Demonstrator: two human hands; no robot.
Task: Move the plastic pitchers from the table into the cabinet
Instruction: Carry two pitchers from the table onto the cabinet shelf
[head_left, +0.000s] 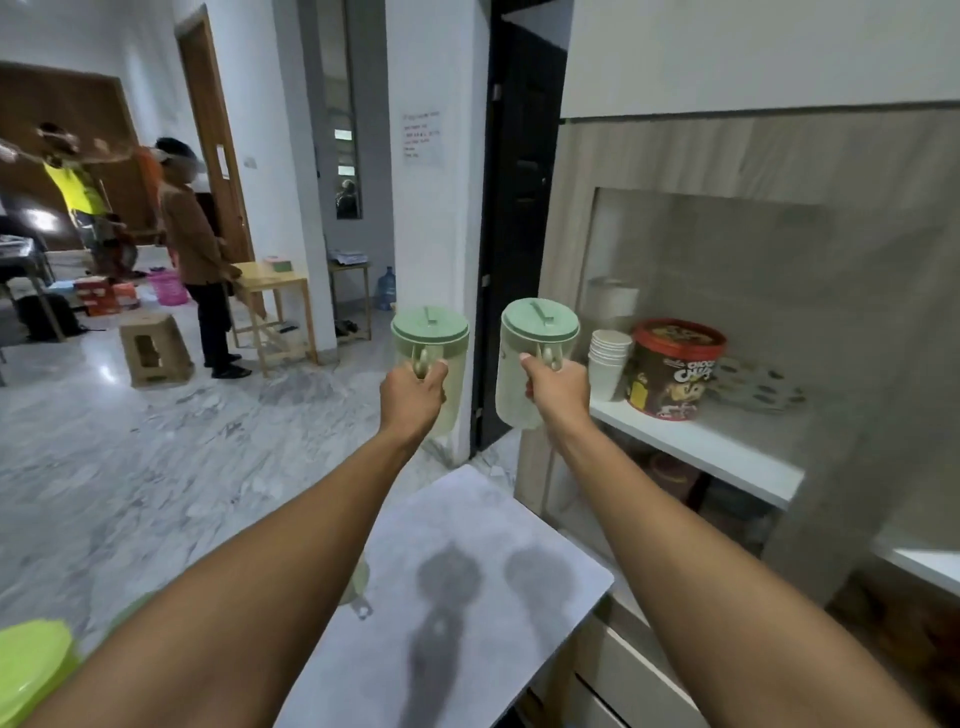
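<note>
I hold two clear plastic pitchers with pale green lids in the air above the far end of the grey table. My left hand grips the handle of the left pitcher. My right hand grips the handle of the right pitcher, which hangs just left of the open cabinet. Both pitchers stay upright. Part of another green-lidded item shows on the table under my left forearm.
On the cabinet's white shelf stand a stack of white paper cups, a red-lidded cereal tub and a white jar behind. A lime green lid sits bottom left. People, a stool and wooden tables stand far left.
</note>
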